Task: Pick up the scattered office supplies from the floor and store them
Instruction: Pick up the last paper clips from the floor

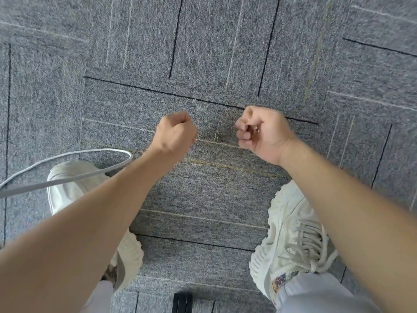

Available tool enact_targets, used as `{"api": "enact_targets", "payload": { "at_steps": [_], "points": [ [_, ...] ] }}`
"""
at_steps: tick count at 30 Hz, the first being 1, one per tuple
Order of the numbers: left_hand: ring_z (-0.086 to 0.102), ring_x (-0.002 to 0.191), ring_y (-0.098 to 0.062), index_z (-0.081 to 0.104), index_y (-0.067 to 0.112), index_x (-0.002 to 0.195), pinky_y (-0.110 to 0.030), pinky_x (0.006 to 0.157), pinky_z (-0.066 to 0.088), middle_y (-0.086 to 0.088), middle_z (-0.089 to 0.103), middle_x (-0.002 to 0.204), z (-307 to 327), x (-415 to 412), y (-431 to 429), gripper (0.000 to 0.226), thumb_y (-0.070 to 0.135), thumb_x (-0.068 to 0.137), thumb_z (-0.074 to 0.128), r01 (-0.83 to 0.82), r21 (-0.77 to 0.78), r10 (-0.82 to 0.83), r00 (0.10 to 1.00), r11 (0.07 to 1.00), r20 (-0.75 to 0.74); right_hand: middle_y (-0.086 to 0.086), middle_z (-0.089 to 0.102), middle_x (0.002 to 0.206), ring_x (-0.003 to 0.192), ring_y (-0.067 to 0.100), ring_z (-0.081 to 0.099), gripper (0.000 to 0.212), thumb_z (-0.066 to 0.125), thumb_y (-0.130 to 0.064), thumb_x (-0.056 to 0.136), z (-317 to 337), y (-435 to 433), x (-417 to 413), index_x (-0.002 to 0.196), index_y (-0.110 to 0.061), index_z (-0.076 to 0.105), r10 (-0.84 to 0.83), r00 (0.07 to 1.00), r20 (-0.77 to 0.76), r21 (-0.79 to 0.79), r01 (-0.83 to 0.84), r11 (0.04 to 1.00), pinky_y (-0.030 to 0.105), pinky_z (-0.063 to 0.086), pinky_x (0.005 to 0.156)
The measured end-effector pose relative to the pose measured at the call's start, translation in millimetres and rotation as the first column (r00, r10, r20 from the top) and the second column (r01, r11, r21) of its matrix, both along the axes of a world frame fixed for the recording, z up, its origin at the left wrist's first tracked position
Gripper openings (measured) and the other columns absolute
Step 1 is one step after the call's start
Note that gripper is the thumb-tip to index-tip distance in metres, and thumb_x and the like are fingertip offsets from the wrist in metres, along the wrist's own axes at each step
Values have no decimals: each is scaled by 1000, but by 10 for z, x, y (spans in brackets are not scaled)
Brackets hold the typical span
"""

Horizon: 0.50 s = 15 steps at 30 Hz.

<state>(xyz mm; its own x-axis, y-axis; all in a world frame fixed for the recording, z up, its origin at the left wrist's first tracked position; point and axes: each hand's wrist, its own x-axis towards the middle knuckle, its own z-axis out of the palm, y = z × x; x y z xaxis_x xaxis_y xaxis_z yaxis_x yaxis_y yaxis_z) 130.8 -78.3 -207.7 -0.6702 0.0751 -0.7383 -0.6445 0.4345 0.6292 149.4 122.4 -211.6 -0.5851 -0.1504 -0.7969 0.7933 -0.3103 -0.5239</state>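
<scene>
A small metal paper clip (217, 136) lies on the grey carpet between my two hands. My left hand (174, 132) hovers just left of it, curled into a fist with its back toward me; whatever is inside is hidden. My right hand (262, 132) is just right of the clip, fingers curled tight. Small metal glints of paper clips (257, 130) show between its fingers.
Grey carpet tiles (203, 53) with dark and pale lines fill the view. A white cable (90, 152) loops over my left shoe (67, 186). My right shoe (291, 236) stands at lower right. A black object (182, 302) sits at the bottom edge.
</scene>
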Motion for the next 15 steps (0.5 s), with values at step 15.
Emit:
{"api": "enact_targets", "payload": {
  "at_steps": [15],
  "points": [
    [50, 66, -18, 47, 6, 114, -21, 47, 33, -3, 57, 87, -123, 145, 318, 30, 33, 104, 40, 440, -416, -499, 866, 796, -38, -2, 36, 58, 52, 12, 35, 34, 38, -23, 91, 0, 179, -108, 58, -17, 41, -357, 924, 138, -166, 377, 911, 19, 23, 48]
  ]
}}
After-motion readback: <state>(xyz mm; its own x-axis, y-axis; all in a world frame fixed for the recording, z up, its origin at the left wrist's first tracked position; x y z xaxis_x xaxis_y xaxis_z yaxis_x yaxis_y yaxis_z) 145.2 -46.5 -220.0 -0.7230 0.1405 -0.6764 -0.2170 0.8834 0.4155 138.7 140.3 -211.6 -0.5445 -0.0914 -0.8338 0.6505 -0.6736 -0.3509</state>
